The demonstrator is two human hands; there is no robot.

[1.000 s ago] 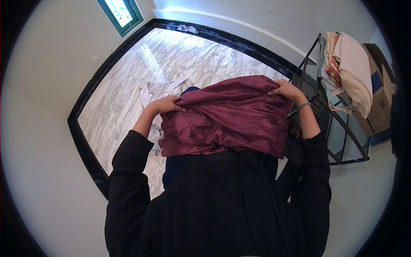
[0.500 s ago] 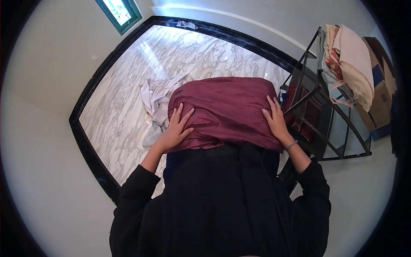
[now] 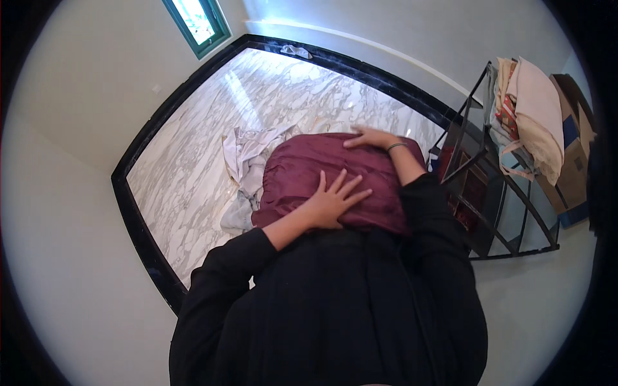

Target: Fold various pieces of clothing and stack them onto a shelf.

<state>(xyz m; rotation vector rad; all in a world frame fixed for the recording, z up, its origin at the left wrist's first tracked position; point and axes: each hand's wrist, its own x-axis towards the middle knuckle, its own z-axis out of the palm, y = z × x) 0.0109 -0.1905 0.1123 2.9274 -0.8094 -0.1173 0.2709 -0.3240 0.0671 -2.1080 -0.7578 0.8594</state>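
A burgundy cloth [image 3: 293,164] with a slight sheen lies in front of my body, plump and rounded like a cushion, its surface lightly creased. My left hand [image 3: 333,204] rests flat on its near middle part, fingers spread. Across its far edge lies my right hand [image 3: 373,137], fingers stretched out toward the left and the palm down. Neither hand grips the cloth. White and pale grey crumpled fabric [image 3: 242,154] lies on the floor beside the cloth's left side, partly hidden by it.
A black metal rack [image 3: 481,154] stands at the right, with folded cream and patterned fabrics [image 3: 539,119] on it. A cardboard box [image 3: 571,168] is behind them. The marble floor [image 3: 170,167] has a black border. A small pale cloth [image 3: 296,51] lies by the far wall.
My left hand has slid right from the cloth's left side to its near middle. My right hand has moved from the right side up to the far edge. The view has shifted slightly.
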